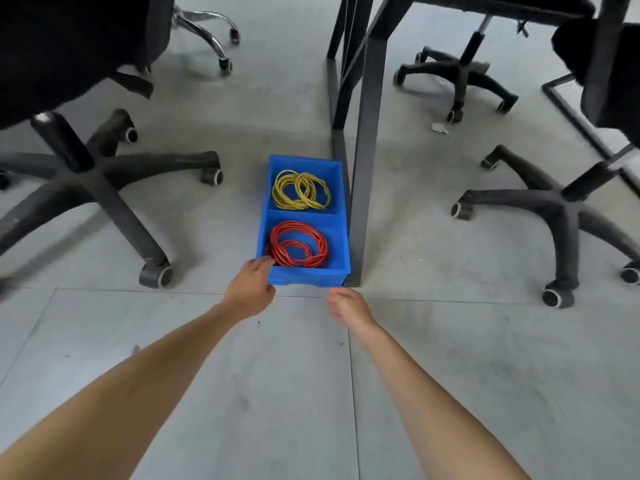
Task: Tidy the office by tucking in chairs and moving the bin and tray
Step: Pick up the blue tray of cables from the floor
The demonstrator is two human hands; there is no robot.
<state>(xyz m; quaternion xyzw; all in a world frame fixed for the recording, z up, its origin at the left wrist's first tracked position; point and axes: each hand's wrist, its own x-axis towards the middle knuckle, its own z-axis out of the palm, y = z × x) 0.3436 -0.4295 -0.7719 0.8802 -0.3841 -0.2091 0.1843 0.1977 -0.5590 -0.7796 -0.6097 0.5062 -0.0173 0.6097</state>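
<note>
Tray at the desk leg, hands closing in

Tray (pixel 304 277), a blue moulded-plastic box with two compartments, sits on the grey tiled floor (pixel 242 393) with its right side tight against the dark metal desk leg (pixel 363 168). That spot probably keeps it out of the walkway. The compartment farther from the person holds a coil of yellow cable (pixel 300 190); the nearer one holds a coil of red cable (pixel 298 244), both glossy and loosely wound.

The left hand (pixel 251 289) rests on the tray's near left corner, fingers lying over the rim beside the red coil. Whether they have curled into a real grip cannot be told. The right hand (pixel 348 308) hangs just short of the tray's near right corner, fingers loosely bent, holding nothing. The pairing suggests a two-handed lift or slide is being set up, one hand per corner to keep the box level.

Left of the tray stands an office chair (pixel 86 168) on a black five-spoke base with castors; right of the desk leg stands another chair (pixel 561 206) of the same kind.
</note>
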